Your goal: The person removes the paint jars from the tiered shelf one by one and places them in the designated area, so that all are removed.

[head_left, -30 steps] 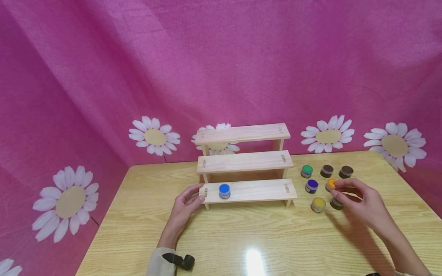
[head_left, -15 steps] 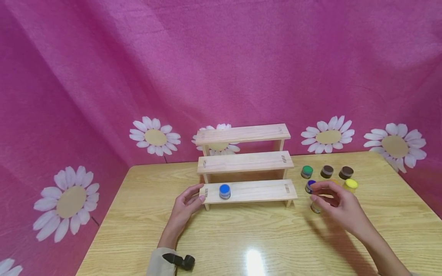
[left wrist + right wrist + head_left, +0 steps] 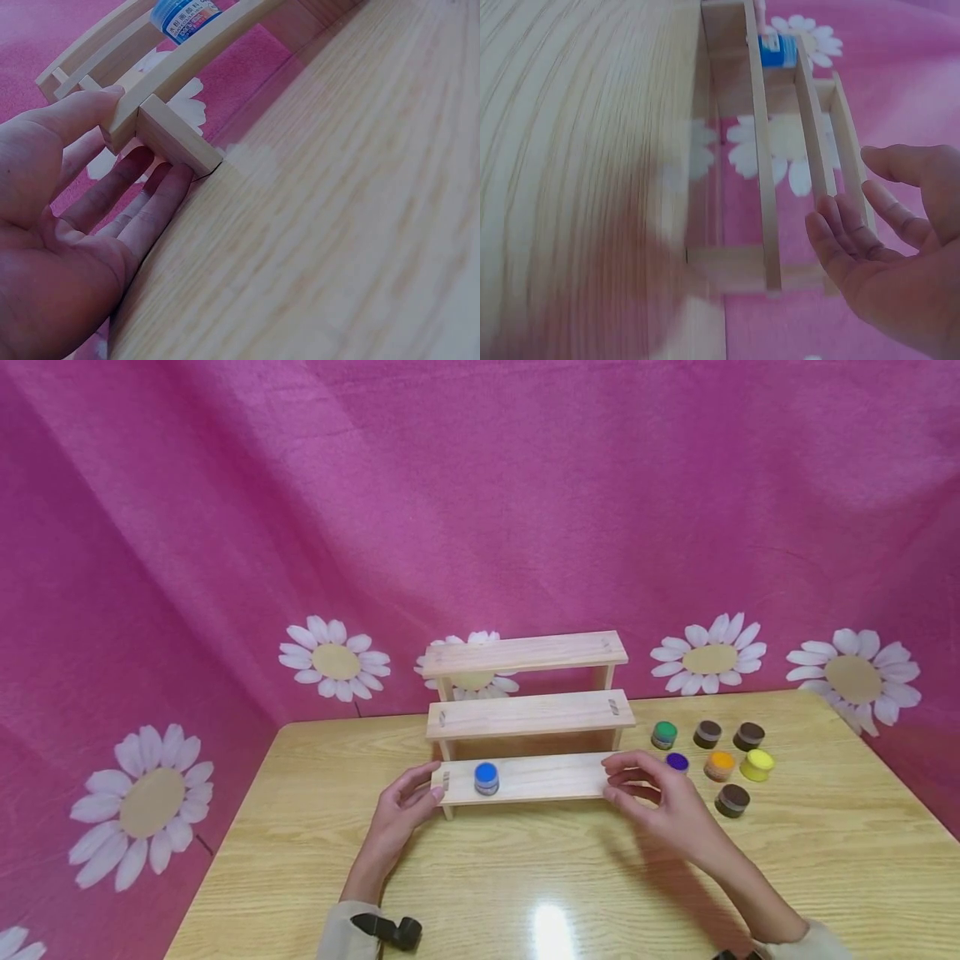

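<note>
A three-tier wooden display stand (image 3: 532, 713) stands at the back of the table. On the left part of its lowest tier sits a small paint jar (image 3: 487, 779) with a blue top; its label shows in the left wrist view. My left hand (image 3: 405, 802) holds the left end of that tier, thumb on the board (image 3: 133, 105) and fingers against the leg (image 3: 180, 135). My right hand (image 3: 663, 802) hovers at the tier's right end, covering it in the head view. Its fingers (image 3: 832, 247) are loosely bent and apart, with nothing between them.
Right of the stand are more jars: a green one (image 3: 664, 734), a purple one (image 3: 677, 762), an orange one (image 3: 720, 766), a yellow one (image 3: 757, 765) and several dark ones, including a near one (image 3: 732, 800). A pink flowered cloth (image 3: 480, 510) hangs behind the table (image 3: 480, 885).
My right hand has moved left from over the jars to the stand's right end, uncovering the orange, yellow and near dark jars; the ochre jar is now out of sight. My left hand stays put.
</note>
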The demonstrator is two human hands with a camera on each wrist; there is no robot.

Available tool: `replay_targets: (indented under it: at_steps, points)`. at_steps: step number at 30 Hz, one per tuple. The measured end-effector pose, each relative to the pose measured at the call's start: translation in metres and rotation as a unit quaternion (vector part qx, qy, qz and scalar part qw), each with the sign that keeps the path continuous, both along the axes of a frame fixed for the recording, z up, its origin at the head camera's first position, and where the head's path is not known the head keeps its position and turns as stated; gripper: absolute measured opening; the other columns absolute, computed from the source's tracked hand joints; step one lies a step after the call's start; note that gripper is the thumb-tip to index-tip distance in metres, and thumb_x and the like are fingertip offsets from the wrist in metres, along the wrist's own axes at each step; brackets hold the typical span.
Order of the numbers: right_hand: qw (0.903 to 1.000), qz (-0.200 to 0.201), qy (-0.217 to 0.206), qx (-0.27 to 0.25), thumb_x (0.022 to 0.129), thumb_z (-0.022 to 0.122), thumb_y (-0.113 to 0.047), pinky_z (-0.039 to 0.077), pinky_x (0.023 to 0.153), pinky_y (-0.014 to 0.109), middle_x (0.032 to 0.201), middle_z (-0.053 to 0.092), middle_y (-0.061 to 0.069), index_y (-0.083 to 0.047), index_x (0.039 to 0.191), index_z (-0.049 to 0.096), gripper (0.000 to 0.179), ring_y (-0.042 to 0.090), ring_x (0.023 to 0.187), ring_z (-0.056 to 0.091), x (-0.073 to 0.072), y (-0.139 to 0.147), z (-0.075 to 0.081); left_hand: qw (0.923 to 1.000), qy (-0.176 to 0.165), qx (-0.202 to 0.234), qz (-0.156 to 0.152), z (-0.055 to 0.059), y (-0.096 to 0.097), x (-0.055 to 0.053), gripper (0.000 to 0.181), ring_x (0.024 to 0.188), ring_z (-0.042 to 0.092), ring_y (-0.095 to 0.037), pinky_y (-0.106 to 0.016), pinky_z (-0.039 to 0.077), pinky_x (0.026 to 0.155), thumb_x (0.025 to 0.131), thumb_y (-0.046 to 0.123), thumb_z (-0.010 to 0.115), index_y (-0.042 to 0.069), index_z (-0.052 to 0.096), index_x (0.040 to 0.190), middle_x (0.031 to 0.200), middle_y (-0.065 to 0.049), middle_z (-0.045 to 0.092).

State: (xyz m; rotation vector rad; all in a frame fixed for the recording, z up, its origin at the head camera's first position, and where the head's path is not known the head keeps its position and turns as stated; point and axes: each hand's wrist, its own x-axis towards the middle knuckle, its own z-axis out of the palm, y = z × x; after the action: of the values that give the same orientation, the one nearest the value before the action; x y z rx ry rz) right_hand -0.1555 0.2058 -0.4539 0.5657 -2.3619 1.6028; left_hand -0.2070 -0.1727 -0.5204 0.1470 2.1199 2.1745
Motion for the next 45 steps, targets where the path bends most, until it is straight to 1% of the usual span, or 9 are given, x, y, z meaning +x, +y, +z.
replay_targets:
  at_steps: [8, 14, 17, 22, 26, 32, 38, 41, 45]
  points:
    - [0.9989, 0.038, -0.014, -0.024, 0.089, 0.078, 0.002, 0.060, 0.090, 0.033, 0.112, 0.067, 0.024, 0.002, 0.117, 0.064, 0.031, 0.038, 0.102, 0.069, -0.010, -0.030, -0.004, 1.0000, 0.001, -0.008, 0.000, 0.000, 0.000, 0.000, 0.048, 0.130, 0.057, -0.032, -0.038, 0.058, 0.095, 0.096, 0.023, 0.075, 0.014, 0.061, 0.142, 0.150, -0.013, 0.051]
    - [0.9985, 0.048, -0.009, -0.023, 0.087, 0.080, 0.000, 0.060, 0.090, 0.039, 0.112, 0.067, 0.024, 0.004, 0.118, 0.064, 0.035, 0.035, 0.099, 0.070, -0.018, -0.050, -0.008, 0.9999, 0.004, -0.010, 0.002, -0.001, -0.001, 0.000, 0.048, 0.130, 0.058, -0.033, -0.038, 0.058, 0.095, 0.097, 0.023, 0.074, 0.014, 0.061, 0.141, 0.149, -0.013, 0.052]
    - [0.9985, 0.050, -0.010, -0.017, 0.088, 0.081, -0.002, 0.060, 0.091, 0.041, 0.112, 0.068, 0.023, 0.004, 0.119, 0.064, 0.036, 0.034, 0.100, 0.070, -0.021, -0.058, -0.010, 1.0000, -0.001, -0.006, 0.004, -0.001, 0.000, 0.000, 0.047, 0.130, 0.058, -0.031, -0.037, 0.058, 0.095, 0.097, 0.022, 0.075, 0.014, 0.061, 0.141, 0.148, -0.012, 0.053]
    - [0.9988, 0.048, -0.008, 0.000, 0.087, 0.082, -0.005, 0.059, 0.093, 0.043, 0.113, 0.069, 0.020, 0.002, 0.121, 0.064, 0.039, 0.033, 0.104, 0.070, -0.026, -0.070, -0.013, 1.0000, 0.003, -0.009, 0.000, -0.001, 0.001, 0.000, 0.050, 0.130, 0.057, -0.033, -0.039, 0.057, 0.096, 0.097, 0.023, 0.074, 0.011, 0.059, 0.143, 0.149, -0.016, 0.051]
    - [0.9985, 0.053, -0.013, -0.007, 0.087, 0.082, -0.004, 0.057, 0.096, 0.046, 0.114, 0.069, 0.019, 0.002, 0.122, 0.064, 0.040, 0.034, 0.106, 0.069, -0.030, -0.080, -0.014, 1.0000, -0.002, -0.008, 0.001, 0.000, 0.000, -0.001, 0.049, 0.129, 0.058, -0.032, -0.038, 0.057, 0.097, 0.097, 0.021, 0.074, 0.011, 0.059, 0.143, 0.149, -0.015, 0.051]
    - [0.9976, 0.063, -0.024, -0.018, 0.085, 0.083, -0.002, 0.056, 0.098, 0.045, 0.115, 0.068, 0.019, 0.002, 0.122, 0.064, 0.042, 0.034, 0.106, 0.069, -0.036, -0.095, -0.018, 1.0000, 0.000, -0.002, -0.002, 0.000, -0.001, -0.001, 0.049, 0.128, 0.059, -0.032, -0.038, 0.057, 0.097, 0.096, 0.019, 0.075, 0.009, 0.059, 0.142, 0.149, -0.015, 0.052]
    - [0.9974, 0.065, -0.018, -0.025, 0.084, 0.083, 0.000, 0.056, 0.097, 0.046, 0.113, 0.069, 0.017, 0.002, 0.122, 0.065, 0.041, 0.036, 0.106, 0.069, -0.041, -0.107, -0.021, 1.0000, 0.004, -0.008, -0.001, -0.002, -0.001, -0.001, 0.050, 0.129, 0.059, -0.031, -0.036, 0.057, 0.096, 0.096, 0.021, 0.075, 0.010, 0.059, 0.142, 0.149, -0.015, 0.051]
    - [0.9977, 0.061, -0.021, -0.019, 0.085, 0.084, -0.003, 0.057, 0.096, 0.045, 0.112, 0.070, 0.014, 0.000, 0.121, 0.066, 0.041, 0.034, 0.106, 0.068, -0.043, -0.113, -0.021, 0.9999, 0.009, -0.013, -0.001, -0.001, -0.001, -0.001, 0.050, 0.129, 0.059, -0.032, -0.036, 0.057, 0.096, 0.097, 0.022, 0.074, 0.009, 0.059, 0.143, 0.150, -0.016, 0.050]
    - [0.9982, 0.054, -0.026, -0.004, 0.085, 0.084, -0.006, 0.058, 0.093, 0.044, 0.110, 0.070, 0.010, -0.002, 0.121, 0.066, 0.040, 0.030, 0.104, 0.068, -0.044, -0.119, -0.020, 1.0000, 0.003, -0.009, -0.001, -0.001, -0.001, 0.000, 0.050, 0.128, 0.059, -0.032, -0.037, 0.057, 0.096, 0.097, 0.021, 0.074, 0.010, 0.059, 0.143, 0.150, -0.016, 0.050]
